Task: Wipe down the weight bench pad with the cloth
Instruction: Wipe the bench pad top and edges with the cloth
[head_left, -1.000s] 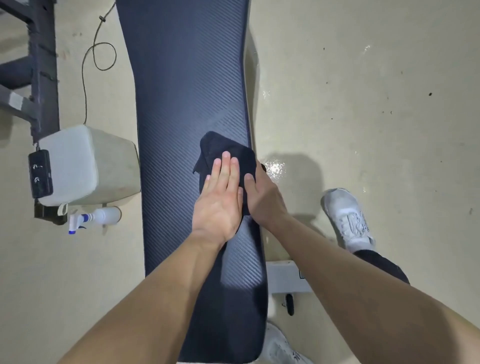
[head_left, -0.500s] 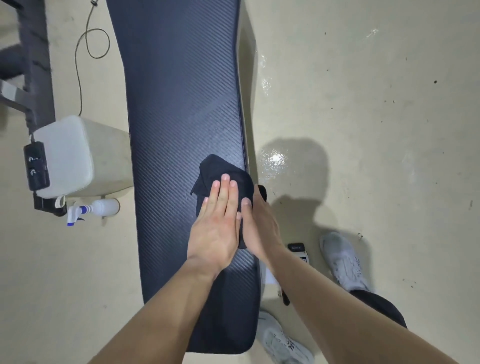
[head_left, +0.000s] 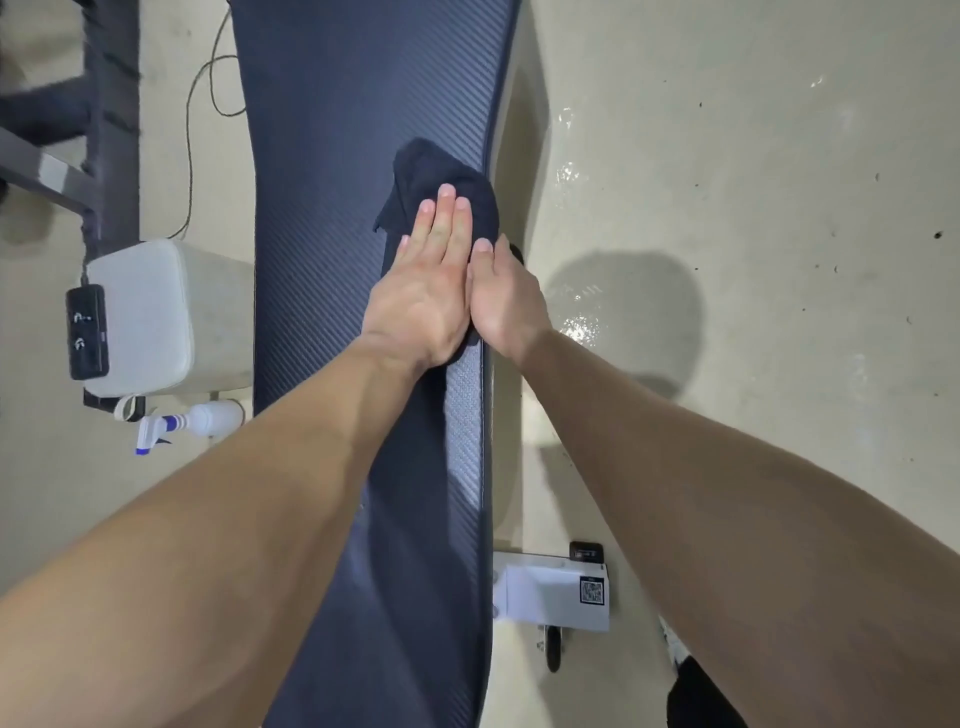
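The long dark bench pad (head_left: 332, 171) with a carbon-weave texture runs from the top of the view down the middle. A black cloth (head_left: 441, 171) lies bunched on it near its right edge. My left hand (head_left: 426, 291) presses flat on the cloth, fingers together and pointing away. My right hand (head_left: 506, 296) sits beside it at the pad's right edge, fingers curled over the edge onto the cloth. Part of the cloth is hidden under both hands.
A white box (head_left: 156, 317) with a black control unit (head_left: 87, 332) stands left of the bench, a white spray bottle (head_left: 192, 423) lying below it. A dark metal rack (head_left: 104, 119) is at top left. The bench's white base (head_left: 556, 597) shows lower right.
Both hands have pushed the cloth forward along the right side of the pad, away from me, after sliding back toward me half a second earlier. My view shifted forward with them.
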